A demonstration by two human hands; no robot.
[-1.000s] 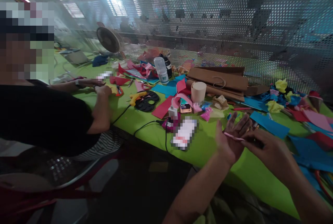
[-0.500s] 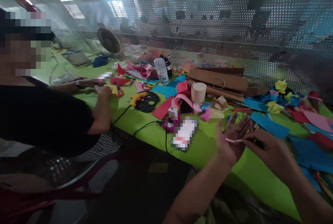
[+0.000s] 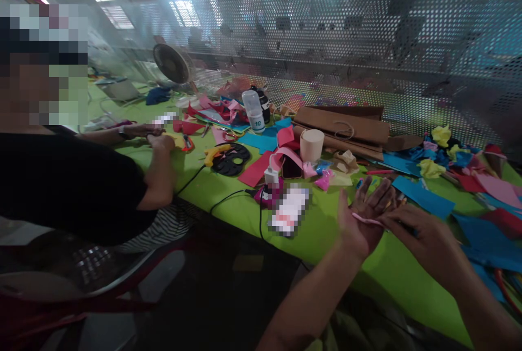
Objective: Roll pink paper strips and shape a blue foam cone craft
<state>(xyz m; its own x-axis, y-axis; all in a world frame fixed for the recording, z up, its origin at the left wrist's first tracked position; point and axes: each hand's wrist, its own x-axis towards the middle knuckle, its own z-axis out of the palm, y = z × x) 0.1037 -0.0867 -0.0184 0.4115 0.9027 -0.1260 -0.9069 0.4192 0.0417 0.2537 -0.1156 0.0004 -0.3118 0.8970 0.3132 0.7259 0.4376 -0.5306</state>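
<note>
A thin pink strand (image 3: 366,219), paper or clay I cannot tell, lies slantwise over the palm of my left hand (image 3: 365,226). That hand is palm up with its fingers stretched out and apart. At the strand's right end, my right hand (image 3: 420,237) pinches it between thumb and forefinger, close against the left palm. Beyond the left fingertips lie a blue paper sheet (image 3: 424,196) and small things partly hidden by the hand. A phone with a lit screen (image 3: 289,211) rests on the green table (image 3: 322,242) left of my hands.
A person in a black top (image 3: 73,182) sits at the left, both hands over the table. A yellow glue gun (image 3: 216,154), a power strip (image 3: 267,196) with cables, a cream paper roll (image 3: 312,145), brown paper (image 3: 342,125) and a bottle (image 3: 253,112) stand or lie around. Crumpled yellow paper (image 3: 431,168) is right.
The pink strand now slopes down more towards my right hand, its left end slightly higher on the palm. Both hands stay nearly in place.
</note>
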